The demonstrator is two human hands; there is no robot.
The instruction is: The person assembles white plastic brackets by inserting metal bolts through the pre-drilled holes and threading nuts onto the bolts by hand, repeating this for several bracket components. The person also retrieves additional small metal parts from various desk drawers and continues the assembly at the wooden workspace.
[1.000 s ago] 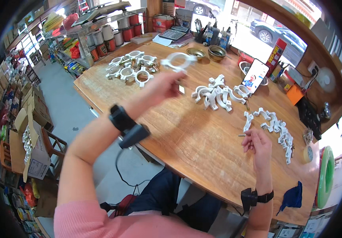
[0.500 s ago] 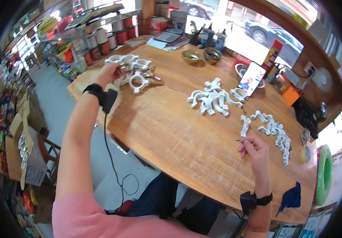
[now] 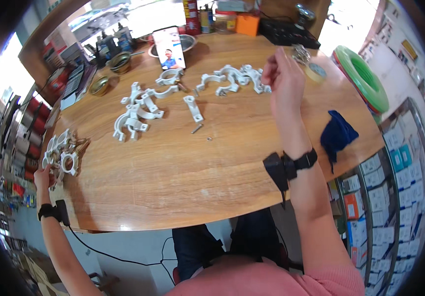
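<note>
At the far left of the wooden table my left hand point(image 3: 43, 177) has its fingers closed at the edge of a cluster of white plastic pipe clamps point(image 3: 68, 163), with brown screws sticking out; its fingertips are partly hidden. My right hand point(image 3: 284, 74) is raised over the right end of a row of white clamp halves point(image 3: 232, 76). Its fingers are curled, and what they hold, if anything, is hidden. A single clamp half point(image 3: 193, 109) lies mid-table, with a small metal screw point(image 3: 196, 128) and a nut point(image 3: 209, 139) nearer me. Further left is a heap of clamp halves point(image 3: 136, 116).
A phone point(image 3: 169, 48) leans on a bowl at the back, near two brass bowls point(image 3: 119, 62). Right of my right hand are a tape roll point(image 3: 315, 72), a pile of small metal parts point(image 3: 300, 53), a blue cloth point(image 3: 337, 133) and green coiled hose point(image 3: 363, 79). Cables trail from my wristbands.
The view has swung right. My right hand has let go of the small screw, which now lies by the single clamp half, and has moved away to the far right. My left hand stays at the clamps.
</note>
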